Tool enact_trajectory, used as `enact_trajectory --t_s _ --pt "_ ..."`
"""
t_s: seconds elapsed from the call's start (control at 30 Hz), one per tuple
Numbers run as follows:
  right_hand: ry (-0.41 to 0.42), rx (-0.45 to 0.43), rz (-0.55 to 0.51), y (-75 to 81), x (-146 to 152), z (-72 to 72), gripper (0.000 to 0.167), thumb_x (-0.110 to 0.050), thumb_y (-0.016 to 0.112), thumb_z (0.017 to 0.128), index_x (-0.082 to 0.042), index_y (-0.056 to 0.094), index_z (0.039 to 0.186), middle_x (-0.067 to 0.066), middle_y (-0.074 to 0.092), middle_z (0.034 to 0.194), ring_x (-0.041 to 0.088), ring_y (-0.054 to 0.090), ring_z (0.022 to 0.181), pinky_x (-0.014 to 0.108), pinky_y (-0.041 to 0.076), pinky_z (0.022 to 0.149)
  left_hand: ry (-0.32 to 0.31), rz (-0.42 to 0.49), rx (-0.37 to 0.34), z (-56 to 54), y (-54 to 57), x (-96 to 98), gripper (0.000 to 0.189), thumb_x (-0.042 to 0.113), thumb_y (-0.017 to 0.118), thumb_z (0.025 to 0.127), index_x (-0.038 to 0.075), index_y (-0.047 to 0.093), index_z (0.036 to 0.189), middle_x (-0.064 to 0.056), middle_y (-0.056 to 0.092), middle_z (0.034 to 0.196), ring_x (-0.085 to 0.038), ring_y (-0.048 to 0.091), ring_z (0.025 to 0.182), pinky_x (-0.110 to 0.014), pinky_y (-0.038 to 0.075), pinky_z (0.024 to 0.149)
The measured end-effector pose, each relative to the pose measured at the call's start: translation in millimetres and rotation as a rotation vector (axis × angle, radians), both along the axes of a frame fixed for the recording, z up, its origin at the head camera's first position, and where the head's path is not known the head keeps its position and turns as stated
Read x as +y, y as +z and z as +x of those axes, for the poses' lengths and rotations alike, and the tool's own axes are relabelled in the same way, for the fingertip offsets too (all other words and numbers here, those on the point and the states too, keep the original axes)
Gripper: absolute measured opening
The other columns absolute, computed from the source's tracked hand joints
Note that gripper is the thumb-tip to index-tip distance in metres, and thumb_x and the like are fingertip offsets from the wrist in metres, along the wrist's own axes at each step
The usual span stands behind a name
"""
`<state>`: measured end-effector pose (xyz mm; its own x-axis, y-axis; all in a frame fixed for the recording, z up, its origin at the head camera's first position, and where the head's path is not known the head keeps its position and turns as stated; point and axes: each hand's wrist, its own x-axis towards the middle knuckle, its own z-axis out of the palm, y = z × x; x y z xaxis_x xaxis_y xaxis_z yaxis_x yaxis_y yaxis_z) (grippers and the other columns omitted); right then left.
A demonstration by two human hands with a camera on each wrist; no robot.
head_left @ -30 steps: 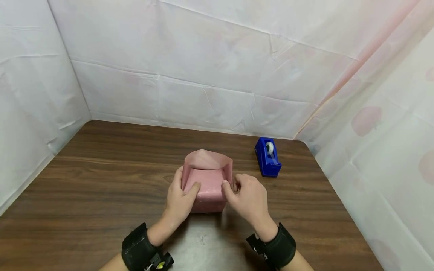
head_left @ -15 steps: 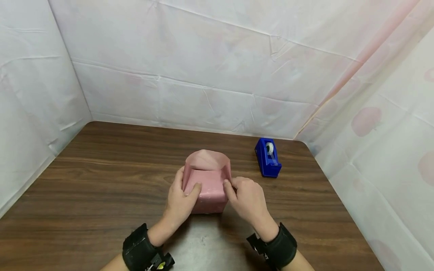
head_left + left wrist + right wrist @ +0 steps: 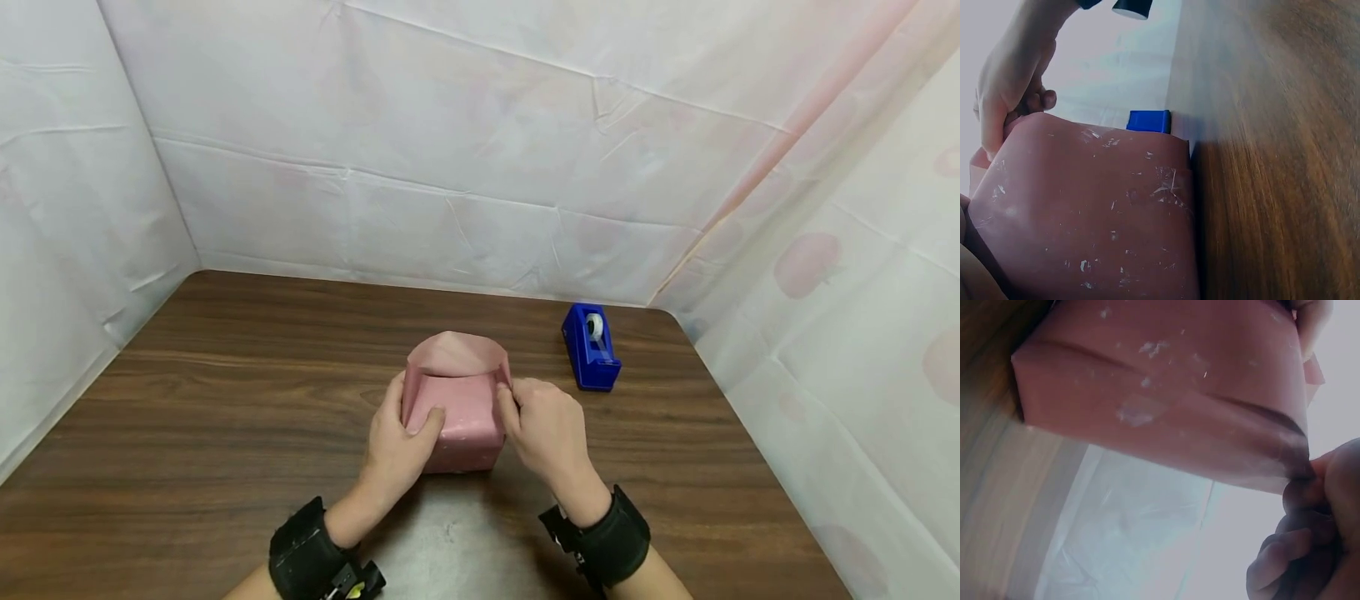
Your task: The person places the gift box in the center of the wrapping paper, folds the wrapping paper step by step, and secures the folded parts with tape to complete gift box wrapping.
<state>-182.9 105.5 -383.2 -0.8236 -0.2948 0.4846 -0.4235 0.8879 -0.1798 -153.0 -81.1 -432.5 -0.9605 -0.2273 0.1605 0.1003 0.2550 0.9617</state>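
A box-shaped package in shiny pink wrapping paper [image 3: 461,408] stands on the table, its far end rising as a loose flap. My left hand [image 3: 397,446] grips its left side, thumb over the near top edge. At the right side, my right hand [image 3: 551,425] pinches the paper's edge between thumb and curled index finger. In the right wrist view, the right fingers [image 3: 1300,500] hold a folded corner of the pink paper [image 3: 1160,406]. Clear tape pieces and pale scuffs mark the paper's face [image 3: 1104,206] in the left wrist view.
A blue tape dispenser [image 3: 592,348] with a roll of clear tape stands at the back right of the brown wood-grain table [image 3: 225,417]. Pale cloth curtains [image 3: 420,150] enclose the back and both sides. Black bands [image 3: 611,537] circle both wrists.
My right hand has closed onto the right edge of the paper and moved slightly up along it. That side of the paper has drawn inward. The left hand keeps its hold.
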Motion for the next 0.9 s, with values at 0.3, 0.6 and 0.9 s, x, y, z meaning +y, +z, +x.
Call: enact_trajectory --t_s 0.3,0.6,0.9 --pt "0.008 0.053 -0.006 3.6 2.9 -3.9 0.045 -0.027 0.053 0.096 -0.019 0.038 0.054 -0.007 0.035 0.053 0.007 0.036 0.048 0.023 0.025 0.042 -0.005 -0.002 0.0 -0.7 -0.1 1.1 0.056 0.018 0.069 0.083 0.016 0.048 0.135 -0.008 0.064 0.118 -0.02 0.06 0.1 -0.039 0.047 0.086" --pt "0.001 0.135 -0.026 10.9 0.4 -8.8 0.044 -0.027 0.051 0.098 -0.016 0.037 0.058 -0.005 0.033 0.052 0.01 0.036 0.047 0.023 0.024 0.043 -0.002 -0.011 -0.002 -1.4 -2.1 2.7 0.056 0.019 0.069 0.083 0.017 0.049 0.135 -0.007 0.065 0.118 -0.02 0.061 0.1 -0.039 0.048 0.087" --pt "-0.063 -0.043 -0.022 16.9 10.0 -0.1 0.048 -0.041 0.059 0.091 -0.018 0.04 0.054 -0.007 0.032 0.05 0.008 0.032 0.043 0.024 0.022 0.04 -0.05 -0.139 -0.047 -0.6 6.8 4.1 0.062 0.025 0.068 0.084 0.015 0.044 0.14 -0.009 0.061 0.125 -0.023 0.06 0.106 -0.042 0.047 0.09"
